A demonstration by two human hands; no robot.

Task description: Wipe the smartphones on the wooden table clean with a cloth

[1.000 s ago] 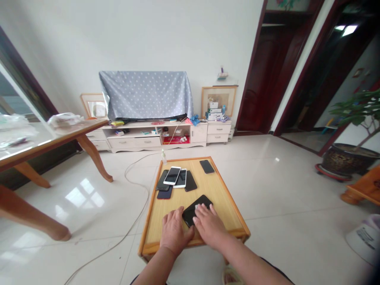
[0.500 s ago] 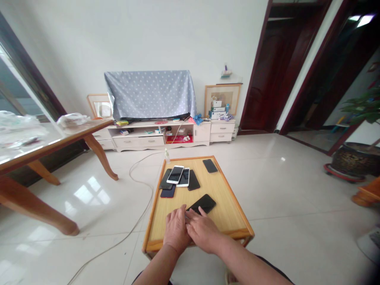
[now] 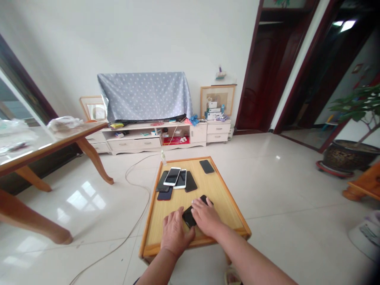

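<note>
A black smartphone (image 3: 189, 217) lies slantwise near the front of the small wooden table (image 3: 220, 213). My left hand (image 3: 174, 232) is at its near left end, thumb and fingers on either side, gripping it. Across the upper part of the same phone my right hand (image 3: 205, 217) lies flat, fingers stretched over the screen and hiding much of it. Farther back on the left is an overlapping group of phones: a white phone (image 3: 172, 176) on top, another white phone (image 3: 180, 179), a dark phone (image 3: 190, 181), a black phone (image 3: 162, 182) and a dark blue phone (image 3: 165, 193).
A single dark phone (image 3: 206, 166) lies at the table's far right. A small clear bottle (image 3: 164, 158) stands at its far left corner. A cable (image 3: 141, 211) runs over the floor. A larger table (image 3: 95, 158) stands left, a potted plant (image 3: 350, 158) right.
My hands were together at the phone's near end; they have parted. The right hand has slid up over the phone, while the left is at its near end. The view has shifted slightly.
</note>
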